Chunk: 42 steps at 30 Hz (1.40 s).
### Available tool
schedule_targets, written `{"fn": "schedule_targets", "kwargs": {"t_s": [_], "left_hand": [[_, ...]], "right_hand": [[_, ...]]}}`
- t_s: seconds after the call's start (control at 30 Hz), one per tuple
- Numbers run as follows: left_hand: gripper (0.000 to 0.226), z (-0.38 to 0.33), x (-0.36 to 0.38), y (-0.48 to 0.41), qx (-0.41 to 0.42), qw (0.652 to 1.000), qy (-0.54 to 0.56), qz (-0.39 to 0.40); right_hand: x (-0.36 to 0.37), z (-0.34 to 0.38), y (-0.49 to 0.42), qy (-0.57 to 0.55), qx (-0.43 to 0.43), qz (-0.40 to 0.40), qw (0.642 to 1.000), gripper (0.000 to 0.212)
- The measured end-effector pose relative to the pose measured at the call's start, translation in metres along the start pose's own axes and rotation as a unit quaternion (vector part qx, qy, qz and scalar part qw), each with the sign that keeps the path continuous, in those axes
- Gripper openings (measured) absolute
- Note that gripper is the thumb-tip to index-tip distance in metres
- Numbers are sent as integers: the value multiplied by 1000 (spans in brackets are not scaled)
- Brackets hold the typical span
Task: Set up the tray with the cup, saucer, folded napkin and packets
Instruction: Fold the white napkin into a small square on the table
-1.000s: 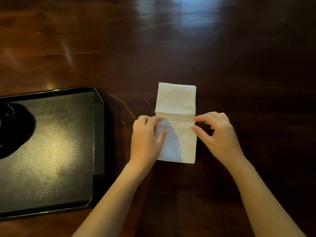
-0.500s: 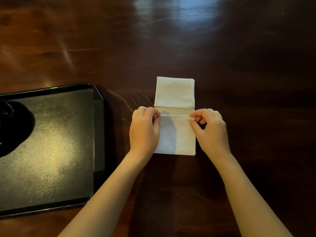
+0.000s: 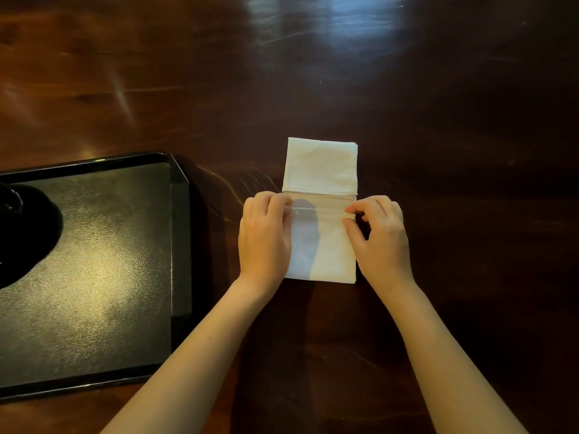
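A white napkin [image 3: 319,170] lies folded into a long strip on the dark wooden table, right of the tray. My left hand [image 3: 264,236] pinches the left end of a loose top edge that runs across the napkin's middle. My right hand [image 3: 380,238] pinches the right end of the same edge between thumb and curled fingers. The black tray [image 3: 94,277] sits at the left. A dark round saucer [image 3: 28,233] rests on its far left part, cut off by the frame edge. No packets are in view.
The glossy wooden table [image 3: 313,73] stretches far behind and to the right of the napkin, with bright reflections on it. The tray's raised right rim [image 3: 181,245] stands a short way left of my left hand.
My fingers have closed on the napkin's loose top edge, and both hands have brought it a little towards the far fold. The view has shifted slightly.
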<state>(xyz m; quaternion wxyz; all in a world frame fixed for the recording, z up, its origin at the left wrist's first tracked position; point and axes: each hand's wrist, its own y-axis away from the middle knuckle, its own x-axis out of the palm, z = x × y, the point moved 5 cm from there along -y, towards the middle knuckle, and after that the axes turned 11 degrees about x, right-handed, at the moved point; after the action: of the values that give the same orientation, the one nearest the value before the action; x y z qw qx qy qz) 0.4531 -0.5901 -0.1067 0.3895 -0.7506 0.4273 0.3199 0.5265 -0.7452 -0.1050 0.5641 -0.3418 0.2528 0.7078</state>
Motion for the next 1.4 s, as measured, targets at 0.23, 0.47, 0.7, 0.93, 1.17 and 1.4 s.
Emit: {"fn": "schedule_targets", "kwargs": {"t_s": [0.23, 0.47, 0.7, 0.93, 1.17, 1.4], "left_hand": [[21, -7, 4, -2, 125, 991, -56, 12], [41, 3, 1, -24, 127, 980, -15, 150], [38, 13, 1, -37, 154, 968, 23, 197], [27, 15, -14, -41, 66, 960, 212, 169], [43, 9, -13, -26, -39, 939, 297, 169], [29, 10, -2, -40, -95, 971, 211, 63]], "right_hand": [[-20, 24, 49, 186, -204, 164, 947, 49], [-11, 24, 47, 187, -286, 148, 928, 16], [-20, 30, 20, 76, -242, 162, 954, 20], [-35, 39, -21, -140, -88, 173, 971, 22], [-30, 38, -55, -214, 27, 109, 970, 13], [-15, 38, -84, -231, 138, 111, 957, 25]]}}
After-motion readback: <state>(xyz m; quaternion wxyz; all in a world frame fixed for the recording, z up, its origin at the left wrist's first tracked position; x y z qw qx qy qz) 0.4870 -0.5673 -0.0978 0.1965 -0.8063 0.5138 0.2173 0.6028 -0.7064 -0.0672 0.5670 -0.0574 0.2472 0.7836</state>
